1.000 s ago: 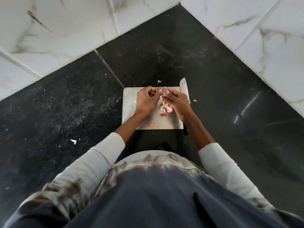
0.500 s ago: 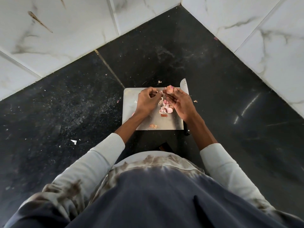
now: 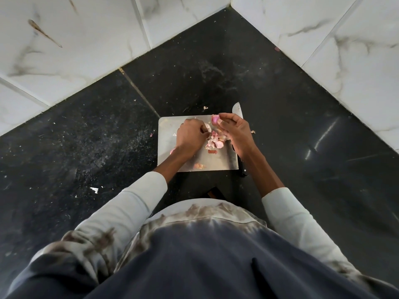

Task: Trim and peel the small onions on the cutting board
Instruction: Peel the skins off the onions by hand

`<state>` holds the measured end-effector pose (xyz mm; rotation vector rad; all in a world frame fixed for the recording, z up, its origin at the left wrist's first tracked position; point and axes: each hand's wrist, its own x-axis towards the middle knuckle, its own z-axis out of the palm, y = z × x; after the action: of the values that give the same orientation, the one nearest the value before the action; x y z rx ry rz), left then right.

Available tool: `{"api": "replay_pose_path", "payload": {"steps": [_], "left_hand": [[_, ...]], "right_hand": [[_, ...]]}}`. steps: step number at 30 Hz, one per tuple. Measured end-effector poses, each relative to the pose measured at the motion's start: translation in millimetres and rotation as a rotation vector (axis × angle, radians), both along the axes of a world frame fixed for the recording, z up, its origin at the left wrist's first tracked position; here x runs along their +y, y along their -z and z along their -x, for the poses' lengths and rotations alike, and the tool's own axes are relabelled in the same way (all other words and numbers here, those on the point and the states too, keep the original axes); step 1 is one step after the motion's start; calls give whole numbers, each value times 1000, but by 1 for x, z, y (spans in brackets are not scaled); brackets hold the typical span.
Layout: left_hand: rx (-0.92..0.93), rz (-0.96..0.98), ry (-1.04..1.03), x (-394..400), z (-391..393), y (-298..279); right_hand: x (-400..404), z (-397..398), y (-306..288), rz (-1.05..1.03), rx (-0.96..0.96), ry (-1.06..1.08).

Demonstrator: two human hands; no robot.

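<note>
Mid-task: right hand (image 3: 237,132) pinches a peeled onion (image 3: 215,119); left hand (image 3: 190,135) grip clenched on peel (image 3: 207,127); scraps pile (image 3: 213,142) on cutting board (image 3: 168,145), remaining onions unclear.

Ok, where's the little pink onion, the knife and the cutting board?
small onion (image 3: 214,119), head view, on its rounded pink side at the right hand's fingertips.
knife (image 3: 237,108), head view, on the bare blade tip.
cutting board (image 3: 167,143), head view, on a bare left part.

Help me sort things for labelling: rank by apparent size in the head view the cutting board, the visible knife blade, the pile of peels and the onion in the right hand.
1. cutting board
2. pile of peels
3. knife blade, mostly hidden, so only its visible part counts
4. onion, pinched by the right hand

Peels and visible blade look close.
</note>
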<state>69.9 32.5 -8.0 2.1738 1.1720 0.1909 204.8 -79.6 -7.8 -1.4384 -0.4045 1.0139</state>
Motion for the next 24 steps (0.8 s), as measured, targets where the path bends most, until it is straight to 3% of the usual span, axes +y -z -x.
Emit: {"api": "replay_pose_path", "payload": {"steps": [6,12,24], "left_hand": [[-204,80,11,4,-1,-9],[-346,-150,235,2,8,-18],[-492,-143,83,1,7,-21]], "right_hand": [[2,0,0,2,68,46],[7,4,2,1,125,44],[8,5,-3,20,112,-1]]}}
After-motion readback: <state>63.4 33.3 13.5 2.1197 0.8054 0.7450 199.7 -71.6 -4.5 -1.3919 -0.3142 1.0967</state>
